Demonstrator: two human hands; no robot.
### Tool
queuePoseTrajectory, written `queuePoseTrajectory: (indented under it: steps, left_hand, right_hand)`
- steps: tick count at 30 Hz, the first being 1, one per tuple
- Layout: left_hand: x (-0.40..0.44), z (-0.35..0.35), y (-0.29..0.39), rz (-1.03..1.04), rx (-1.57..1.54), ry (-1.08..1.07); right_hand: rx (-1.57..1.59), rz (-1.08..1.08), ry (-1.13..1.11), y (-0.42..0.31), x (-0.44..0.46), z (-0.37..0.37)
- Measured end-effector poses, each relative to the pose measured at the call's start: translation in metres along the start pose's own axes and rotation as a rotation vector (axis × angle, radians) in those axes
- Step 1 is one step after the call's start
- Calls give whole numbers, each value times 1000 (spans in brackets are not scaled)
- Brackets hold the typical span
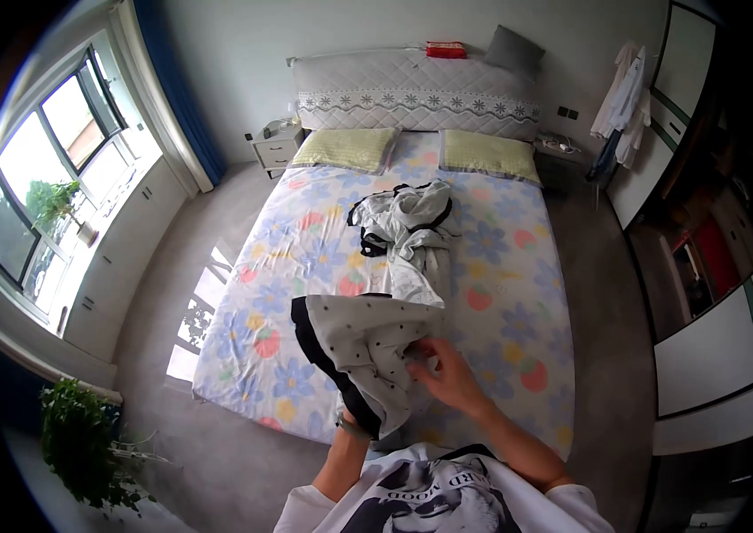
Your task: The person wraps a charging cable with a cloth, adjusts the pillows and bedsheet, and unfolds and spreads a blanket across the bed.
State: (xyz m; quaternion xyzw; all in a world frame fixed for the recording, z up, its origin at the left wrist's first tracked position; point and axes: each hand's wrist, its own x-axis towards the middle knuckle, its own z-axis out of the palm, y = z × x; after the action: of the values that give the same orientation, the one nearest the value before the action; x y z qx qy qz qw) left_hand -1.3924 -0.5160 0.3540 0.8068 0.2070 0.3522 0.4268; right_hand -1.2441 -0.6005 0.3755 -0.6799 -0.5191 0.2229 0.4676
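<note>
My right hand (pixel 449 377) pinches the right side of a white, black-dotted cloth (pixel 363 342) with a wide black border. Held above the near end of the bed, the cloth hangs in loose folds. My left hand (pixel 349 416) reaches up beneath or behind it; a dark band circles that wrist and its fingers are hidden by the fabric. Further up the bed lies a crumpled heap of white cloth (pixel 407 218) with black trim. Whether the heap and the held piece are joined I cannot tell.
The bed (pixel 296 266) has a flowered sheet and two yellow-green pillows (pixel 347 147). A nightstand (pixel 277 149) stands at its far left. Windows and a low cabinet (pixel 119 258) line the left wall; a leafy plant (pixel 83 444) is near left. Wardrobes (pixel 705 355) stand right.
</note>
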Motion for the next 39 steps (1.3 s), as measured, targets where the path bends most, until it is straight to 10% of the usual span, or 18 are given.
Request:
queuePoseTrajectory:
  steps: [5,8,10,13,18,22,28,36,39]
  left_hand:
    - [-34,0,-39,-509,-1316,214]
    - [-30,-12,-5,-243,-501,214]
    - [-46,1,1,-365,-927,367]
    - [-16,-32,44,-348,-71,-135]
    - [-5,-16,15,-293,-327,196]
    - [-22,-6,-26,-426,-415,191]
    - [-62,36,-104,-331,75,-510]
    - [-32,66,-97,-190,-203,-290]
    - [-11,94,-90,-14,-126,-338]
  right_hand:
    - [154,-94,25,-36,22,-17]
    - [127,-165,48,-49,34,-16]
    - [162,-311,123,-53,40,-14]
    - [97,-362,-62,-42,49,-14]
    - [972,228,80,-44,52,-31]
    - [1101,85,287,-48,63,-54]
    - [1230,-97,551,-3,55,-160]
    - [1228,-185,854,22,12,-219]
    - [687,-473,798,-17,9,-200]
